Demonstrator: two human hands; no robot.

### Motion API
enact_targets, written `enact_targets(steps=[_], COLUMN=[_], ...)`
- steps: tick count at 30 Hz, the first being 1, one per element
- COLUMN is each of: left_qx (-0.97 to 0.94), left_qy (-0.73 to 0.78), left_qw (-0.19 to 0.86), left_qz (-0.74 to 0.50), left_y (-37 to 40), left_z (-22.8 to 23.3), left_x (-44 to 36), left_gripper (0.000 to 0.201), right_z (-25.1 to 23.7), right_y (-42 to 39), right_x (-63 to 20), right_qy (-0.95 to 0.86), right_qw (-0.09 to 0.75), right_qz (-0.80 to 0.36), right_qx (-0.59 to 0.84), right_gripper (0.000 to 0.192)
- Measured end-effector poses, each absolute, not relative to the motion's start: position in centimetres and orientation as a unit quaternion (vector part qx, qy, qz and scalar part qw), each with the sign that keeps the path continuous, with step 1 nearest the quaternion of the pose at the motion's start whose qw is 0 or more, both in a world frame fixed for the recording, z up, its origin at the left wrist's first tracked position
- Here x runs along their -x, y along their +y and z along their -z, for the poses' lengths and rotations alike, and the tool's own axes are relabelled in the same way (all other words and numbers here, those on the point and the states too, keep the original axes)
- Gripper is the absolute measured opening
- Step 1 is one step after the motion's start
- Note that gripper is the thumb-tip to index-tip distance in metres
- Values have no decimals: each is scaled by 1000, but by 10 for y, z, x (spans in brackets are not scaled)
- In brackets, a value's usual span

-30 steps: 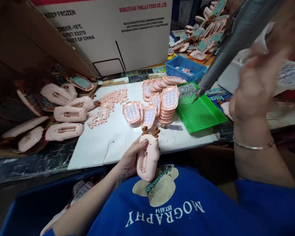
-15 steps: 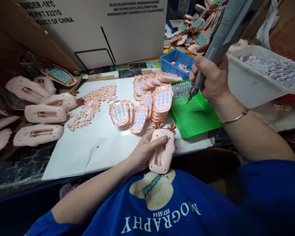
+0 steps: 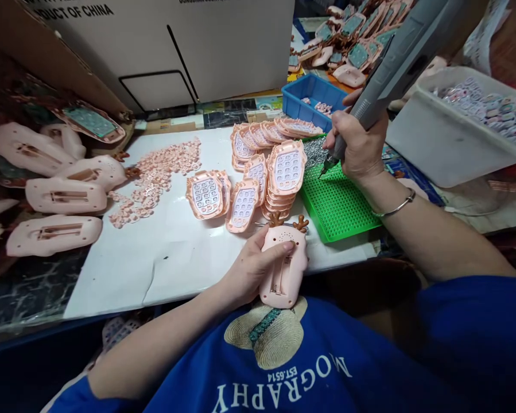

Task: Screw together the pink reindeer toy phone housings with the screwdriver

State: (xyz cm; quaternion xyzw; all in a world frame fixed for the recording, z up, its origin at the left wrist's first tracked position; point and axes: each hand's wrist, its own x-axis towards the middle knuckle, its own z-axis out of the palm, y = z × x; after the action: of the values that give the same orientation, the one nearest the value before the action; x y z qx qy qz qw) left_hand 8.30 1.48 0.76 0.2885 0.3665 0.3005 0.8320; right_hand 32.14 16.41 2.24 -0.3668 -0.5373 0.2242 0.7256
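My left hand [image 3: 254, 265] is closed around a pink plastic toy phone [image 3: 288, 287] with brown antlers, its back with the battery slot facing up and my thumb lying across it. My right hand [image 3: 361, 140] grips a grey electric screwdriver [image 3: 391, 74], tilted with the tip down. That tip is over the green perforated tray [image 3: 344, 212], close to a heap of small silver screws [image 3: 314, 154] at the tray's far left. Whether a screw sits on the tip is too small to tell. Stacked pink front shells with white keypads [image 3: 287, 166] stand left of the tray.
Small pink pieces [image 3: 154, 178] lie scattered on the white board [image 3: 175, 264]. More pink phone bodies [image 3: 63, 195] are piled at left by a carton. A blue bin [image 3: 301, 106] and a white tub [image 3: 430, 137] stand behind and right; a big white box [image 3: 232, 57] blocks the back.
The screwdriver and my right hand have shifted slightly left and its tip has moved toward the screws. My left hand keeps the toy phone in place. The camera view has tilted slightly.
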Motion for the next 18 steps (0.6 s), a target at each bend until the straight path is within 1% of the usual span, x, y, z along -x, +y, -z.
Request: enact_targets(steps=[4,10,13,14,15,16,17,18], left_qx=[-283,-274,-274,-275,-276,-277,-277,-277], left_qy=[364,364,356,355,356,357,360,362], left_qw=[833,830,829,828,826,824,823,821], left_qz=[-306,-321,-332,-336,-340,-342,-342,-343], left_y=[15,15,15,15,15,15,15,15], left_z=[-7,-6,-6,-6,-5,-5,-4,-4], left_x=[-83,-85,-85,-86,-86,-86,-87,-87], left_gripper=[41,42,38,37,36,36,37,38], right_z=[-25,-42,-67,-76,-85,-92,-97,-100], right_y=[157,149,122,108,93,79,65,52], right_x=[-318,-313,-297,-290,-283,-276,-269,-262], right_qy=[-557,-540,-528,-517,-534,-531,-531,-535], right_qw=[703,709,722,741,715,717,719,700], right_qz=[-214,-211,-215,-210,-250,-272,-299,-337], right_qx=[386,401,392,374,376,359,335,331], right_gripper=[48,50,36,32,27,25,25,27])
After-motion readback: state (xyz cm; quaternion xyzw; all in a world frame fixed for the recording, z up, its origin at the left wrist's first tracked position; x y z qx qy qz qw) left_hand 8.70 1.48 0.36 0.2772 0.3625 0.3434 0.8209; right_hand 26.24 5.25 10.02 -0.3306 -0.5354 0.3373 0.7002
